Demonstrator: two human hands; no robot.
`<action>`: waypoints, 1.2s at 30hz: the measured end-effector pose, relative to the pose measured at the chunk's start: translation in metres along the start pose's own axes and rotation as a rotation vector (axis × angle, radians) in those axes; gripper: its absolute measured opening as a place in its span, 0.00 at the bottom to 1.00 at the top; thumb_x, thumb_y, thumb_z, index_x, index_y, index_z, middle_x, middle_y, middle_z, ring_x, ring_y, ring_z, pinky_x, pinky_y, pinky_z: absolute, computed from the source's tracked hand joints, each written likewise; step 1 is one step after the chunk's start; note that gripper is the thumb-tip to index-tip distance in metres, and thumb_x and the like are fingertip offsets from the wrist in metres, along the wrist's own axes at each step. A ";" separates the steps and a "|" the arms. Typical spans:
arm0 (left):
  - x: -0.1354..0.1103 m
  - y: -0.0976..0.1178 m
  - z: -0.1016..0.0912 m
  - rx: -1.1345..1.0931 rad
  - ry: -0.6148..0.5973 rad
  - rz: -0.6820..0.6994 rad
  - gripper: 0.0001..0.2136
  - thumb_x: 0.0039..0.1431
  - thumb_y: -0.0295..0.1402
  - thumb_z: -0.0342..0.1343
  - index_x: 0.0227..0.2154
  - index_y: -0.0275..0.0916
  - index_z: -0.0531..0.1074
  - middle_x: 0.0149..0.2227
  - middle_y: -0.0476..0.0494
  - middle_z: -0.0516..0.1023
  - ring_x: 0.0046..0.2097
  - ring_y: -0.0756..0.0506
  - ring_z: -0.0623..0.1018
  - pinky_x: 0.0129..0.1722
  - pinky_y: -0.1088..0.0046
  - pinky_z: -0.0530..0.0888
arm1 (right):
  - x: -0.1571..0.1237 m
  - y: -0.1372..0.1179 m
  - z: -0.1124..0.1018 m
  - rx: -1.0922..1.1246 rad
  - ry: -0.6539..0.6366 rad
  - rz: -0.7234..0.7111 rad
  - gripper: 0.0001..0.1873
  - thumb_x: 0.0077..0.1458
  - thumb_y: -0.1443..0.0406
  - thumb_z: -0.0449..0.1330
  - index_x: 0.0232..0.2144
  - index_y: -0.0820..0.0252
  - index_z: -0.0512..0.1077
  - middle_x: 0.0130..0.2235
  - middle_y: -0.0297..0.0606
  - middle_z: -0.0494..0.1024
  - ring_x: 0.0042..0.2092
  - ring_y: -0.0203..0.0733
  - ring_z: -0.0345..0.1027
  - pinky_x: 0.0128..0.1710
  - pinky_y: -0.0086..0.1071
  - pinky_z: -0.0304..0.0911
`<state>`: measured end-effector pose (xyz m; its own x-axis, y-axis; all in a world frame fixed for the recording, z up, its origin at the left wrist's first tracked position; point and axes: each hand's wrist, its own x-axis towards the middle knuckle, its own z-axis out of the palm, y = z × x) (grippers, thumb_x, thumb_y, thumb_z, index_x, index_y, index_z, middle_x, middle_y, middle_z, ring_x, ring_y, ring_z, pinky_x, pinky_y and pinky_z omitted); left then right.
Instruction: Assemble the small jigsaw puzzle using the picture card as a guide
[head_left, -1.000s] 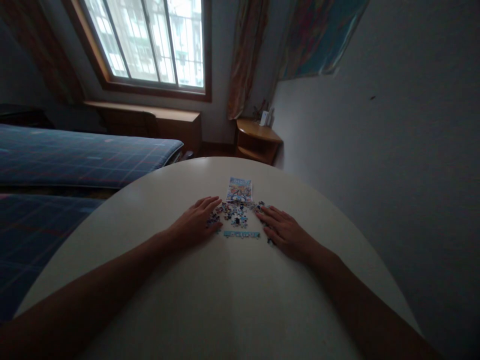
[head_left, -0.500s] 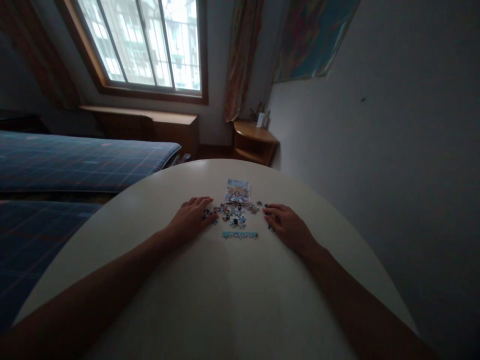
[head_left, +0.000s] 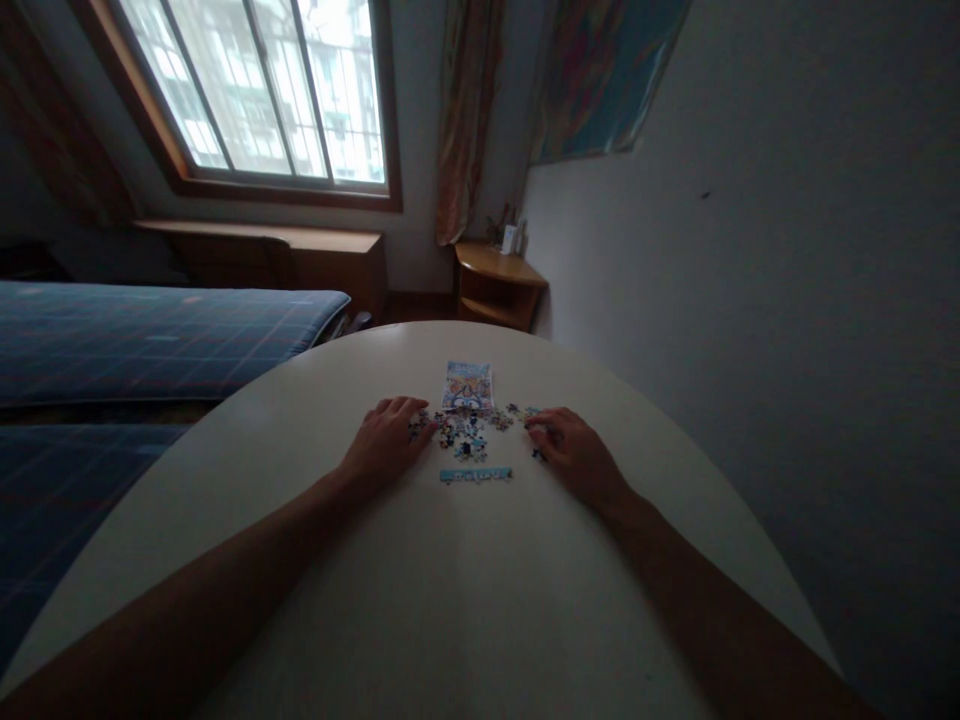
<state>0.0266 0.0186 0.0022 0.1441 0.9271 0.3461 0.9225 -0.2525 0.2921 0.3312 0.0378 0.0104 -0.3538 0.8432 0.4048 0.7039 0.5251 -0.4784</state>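
Note:
Loose jigsaw puzzle pieces (head_left: 466,428) lie in a small heap on the white round table (head_left: 450,600). My left hand (head_left: 388,435) rests at the heap's left side, fingers stretched out and thumb apart, touching pieces at its edge. On the right, my right hand (head_left: 574,447) has its fingers curled with thumb and index close together, seemingly around a small puzzle piece that is mostly hidden. Nearer to me lies a joined strip of blue puzzle pieces (head_left: 476,475). Behind the heap is a colourful picture sheet (head_left: 469,386).
One dark puzzle piece (head_left: 538,455) lies below my right hand. A plaid mattress (head_left: 165,335) is left of the table, and a white wall (head_left: 712,350) runs along the right. Beyond stand a corner shelf (head_left: 499,264) and a desk (head_left: 330,240) under the window.
The view has shifted slightly, so the room appears a little further left. Both hands stay at the same places by the heap, with only small finger movement.

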 end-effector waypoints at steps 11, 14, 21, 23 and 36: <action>-0.012 0.002 -0.007 -0.144 -0.043 0.331 0.21 0.61 0.40 0.56 0.57 0.41 0.67 0.60 0.38 0.68 0.61 0.36 0.66 0.62 0.53 0.66 | -0.019 -0.029 0.005 -0.014 -0.109 -0.238 0.08 0.58 0.68 0.60 0.39 0.55 0.77 0.44 0.41 0.78 0.49 0.46 0.70 0.54 0.46 0.63; -0.017 0.006 -0.009 -0.144 -0.100 0.404 0.25 0.58 0.35 0.57 0.59 0.41 0.64 0.62 0.39 0.67 0.64 0.36 0.63 0.64 0.52 0.63 | -0.019 -0.029 0.004 -0.022 -0.120 -0.244 0.08 0.58 0.68 0.60 0.38 0.55 0.77 0.44 0.41 0.79 0.49 0.46 0.70 0.53 0.46 0.63; -0.018 0.002 -0.005 -0.138 -0.162 0.400 0.28 0.58 0.34 0.57 0.62 0.40 0.60 0.65 0.38 0.62 0.67 0.36 0.58 0.66 0.51 0.60 | -0.017 -0.020 0.000 -0.030 -0.103 -0.174 0.09 0.58 0.68 0.59 0.40 0.57 0.78 0.45 0.43 0.79 0.49 0.47 0.71 0.53 0.45 0.64; -0.018 0.002 -0.006 -0.137 -0.158 0.392 0.29 0.58 0.34 0.57 0.62 0.41 0.60 0.65 0.39 0.62 0.67 0.36 0.58 0.66 0.51 0.59 | -0.015 -0.019 0.000 -0.031 -0.109 -0.171 0.08 0.58 0.68 0.59 0.39 0.56 0.78 0.45 0.43 0.79 0.49 0.47 0.71 0.53 0.45 0.65; -0.020 -0.002 -0.005 -0.162 -0.031 0.116 0.16 0.61 0.31 0.50 0.51 0.37 0.69 0.56 0.37 0.72 0.58 0.38 0.70 0.60 0.55 0.69 | -0.013 -0.029 0.005 0.037 -0.136 -0.206 0.07 0.59 0.67 0.59 0.38 0.56 0.77 0.44 0.43 0.80 0.47 0.46 0.72 0.51 0.44 0.65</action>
<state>0.0202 -0.0006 -0.0004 0.2594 0.8968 0.3585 0.8299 -0.3968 0.3922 0.3119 0.0124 0.0147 -0.5689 0.7244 0.3895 0.5859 0.6893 -0.4261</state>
